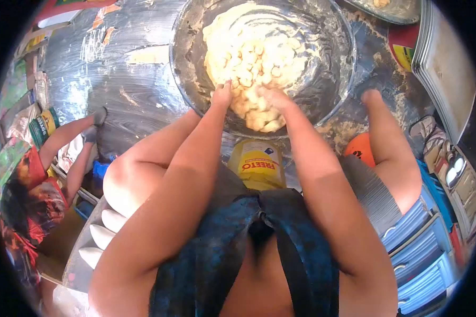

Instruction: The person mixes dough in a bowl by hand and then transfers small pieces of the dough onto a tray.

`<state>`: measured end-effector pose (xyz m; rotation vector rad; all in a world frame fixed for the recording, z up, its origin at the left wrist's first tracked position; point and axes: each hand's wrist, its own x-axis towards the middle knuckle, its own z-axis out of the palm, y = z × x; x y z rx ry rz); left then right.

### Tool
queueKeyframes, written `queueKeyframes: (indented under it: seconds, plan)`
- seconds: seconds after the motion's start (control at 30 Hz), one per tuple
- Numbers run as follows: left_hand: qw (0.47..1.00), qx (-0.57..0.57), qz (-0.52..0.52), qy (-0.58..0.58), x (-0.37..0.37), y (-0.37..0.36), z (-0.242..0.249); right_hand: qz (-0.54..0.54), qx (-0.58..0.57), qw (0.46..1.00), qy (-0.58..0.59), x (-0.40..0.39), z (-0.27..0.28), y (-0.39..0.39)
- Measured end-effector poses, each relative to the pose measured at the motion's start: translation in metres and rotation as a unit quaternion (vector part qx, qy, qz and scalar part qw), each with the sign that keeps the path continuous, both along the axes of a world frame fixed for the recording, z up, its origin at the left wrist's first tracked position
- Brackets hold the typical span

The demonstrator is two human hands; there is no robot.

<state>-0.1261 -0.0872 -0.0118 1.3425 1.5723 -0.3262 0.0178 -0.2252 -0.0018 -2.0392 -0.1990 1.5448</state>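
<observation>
A wide metal bowl [186,58] stands on the floor in front of me, its inner wall smeared with flour. Pale, lumpy dough [248,61] fills its middle and near side, with loose dry flour around it. My left hand [223,95] grips the dough at the near left part of the bowl. Beside it, my right hand [273,96] is closed on a lump, slightly blurred. Dough hides most of the fingertips of both hands. A yellow container [258,164] labelled FREETO stands upright between my knees, just below the bowl.
Another bowl [404,13] is at the upper right, near a stack of pale sheets [447,74]. An orange round object [360,148] lies by my right leg. Blue drawers [420,238] stand at the right. Another person's legs [71,129] reach in from the left.
</observation>
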Motion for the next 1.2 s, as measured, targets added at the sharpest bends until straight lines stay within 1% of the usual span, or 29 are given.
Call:
queueKeyframes:
  seconds: [0.07, 0.1, 0.13, 0.17, 0.23, 0.27, 0.3, 0.37, 0.4, 0.43, 0.47, 0.5, 0.53, 0.57, 0.63, 0.67, 0.73, 0.77, 0.8, 0.83, 0.87, 0.9, 0.97, 1.0, 1.03, 1.1, 1.13, 1.17, 1.2]
  plan:
    - [0.999, -0.037, -0.035, -0.019, 0.006, -0.032, -0.016, 0.032, 0.01, 0.998, 0.048, 0.021, 0.006, -0.001]
    - [0.994, -0.073, -0.076, -0.031, 0.01, -0.048, -0.009, -0.016, -0.02, 0.999, 0.045, 0.043, -0.001, -0.012]
    - [0.873, 0.076, -0.481, -0.031, 0.003, -0.058, -0.014, -0.069, -0.049, 0.996, 0.042, 0.051, -0.008, -0.02]
    - [0.894, 0.021, -0.441, -0.074, 0.029, -0.058, 0.057, -0.072, -0.05, 0.995, 0.045, 0.045, -0.01, -0.022]
    - [0.964, 0.016, -0.261, 0.04, 0.043, -0.06, 0.072, 0.043, -0.124, 0.991, -0.035, 0.029, -0.017, -0.027]
    - [0.961, 0.091, -0.257, 0.036, 0.023, -0.056, 0.045, -0.018, -0.129, 0.99, -0.047, 0.007, -0.028, -0.022]
    - [0.95, 0.095, -0.296, 0.029, 0.012, -0.046, 0.033, -0.016, -0.132, 0.99, -0.046, -0.002, -0.02, -0.022]
    - [0.922, 0.107, -0.371, 0.013, -0.011, -0.028, 0.01, 0.02, -0.01, 0.999, 0.047, 0.002, 0.007, -0.021]
    - [0.983, -0.016, -0.146, -0.113, -0.006, -0.039, -0.007, -0.068, -0.075, 0.98, 0.17, 0.013, 0.015, -0.024]
    - [0.961, -0.141, 0.088, -0.223, 0.0, -0.052, -0.004, -0.067, -0.078, 0.98, 0.173, 0.018, -0.003, -0.039]
    - [0.961, -0.143, 0.089, -0.219, -0.002, -0.061, 0.002, -0.115, -0.015, 0.99, 0.079, 0.024, -0.029, -0.058]
    - [0.968, -0.166, 0.012, -0.187, 0.016, -0.059, 0.044, -0.158, 0.053, 0.986, -0.02, 0.031, -0.047, -0.065]
    - [0.968, -0.187, -0.065, -0.152, 0.024, -0.057, 0.067, -0.264, 0.082, 0.956, 0.095, 0.02, -0.003, -0.039]
    - [0.969, -0.188, -0.065, -0.149, 0.022, -0.052, 0.065, -0.265, 0.081, 0.956, 0.098, 0.009, -0.014, -0.032]
    - [0.971, -0.095, -0.036, -0.218, 0.011, -0.041, 0.054, -0.076, 0.001, 0.995, 0.072, -0.007, -0.041, -0.026]
    - [0.99, -0.009, -0.075, -0.119, -0.004, -0.041, 0.03, -0.055, 0.051, 0.995, 0.067, -0.003, 0.012, -0.017]
    - [0.972, -0.115, 0.003, -0.206, -0.017, -0.051, 0.004, -0.057, 0.01, 0.992, 0.113, 0.022, 0.03, -0.011]
    - [0.951, -0.239, 0.038, -0.194, -0.004, -0.048, 0.036, -0.066, -0.035, 0.983, 0.168, 0.029, 0.031, -0.017]
    - [0.951, -0.238, 0.038, -0.194, 0.01, -0.044, 0.069, -0.079, 0.055, 0.983, 0.154, 0.039, 0.013, -0.035]
    - [0.928, -0.324, 0.064, -0.175, 0.022, -0.041, 0.102, -0.078, 0.055, 0.983, 0.155, 0.024, -0.004, -0.041]
    - [0.897, -0.405, 0.088, -0.154, 0.026, -0.039, 0.116, -0.081, 0.042, 0.991, 0.1, 0.006, -0.025, -0.046]
    - [0.897, -0.406, 0.088, -0.15, 0.018, -0.039, 0.104, -0.086, 0.025, 0.995, 0.046, -0.008, -0.033, -0.048]
    - [0.895, -0.387, 0.038, -0.22, -0.001, -0.041, 0.07, -0.057, 0.022, 0.992, 0.112, 0.006, 0.003, -0.039]
    - [0.933, -0.311, -0.029, -0.179, -0.001, -0.041, 0.07, -0.066, 0.048, 0.98, 0.18, 0.018, 0.024, -0.041]
    - [0.932, -0.312, -0.028, -0.179, 0.001, -0.038, 0.079, -0.073, 0.073, 0.962, 0.251, 0.025, 0.033, -0.048]
    - [0.88, -0.385, -0.207, -0.185, 0.012, -0.025, 0.101, -0.048, 0.086, 0.97, 0.221, 0.017, -0.034, -0.066]
    - [0.896, -0.318, -0.265, -0.16, -0.013, -0.041, 0.046, -0.016, 0.069, 0.996, 0.057, -0.005, -0.058, -0.068]
    - [0.896, -0.318, -0.265, -0.16, -0.01, -0.051, 0.054, -0.001, 0.033, 0.999, -0.022, -0.015, -0.031, -0.055]
    - [0.907, -0.155, -0.383, -0.076, -0.003, -0.07, 0.073, 0.012, -0.009, 0.995, -0.098, -0.025, 0.0, -0.04]
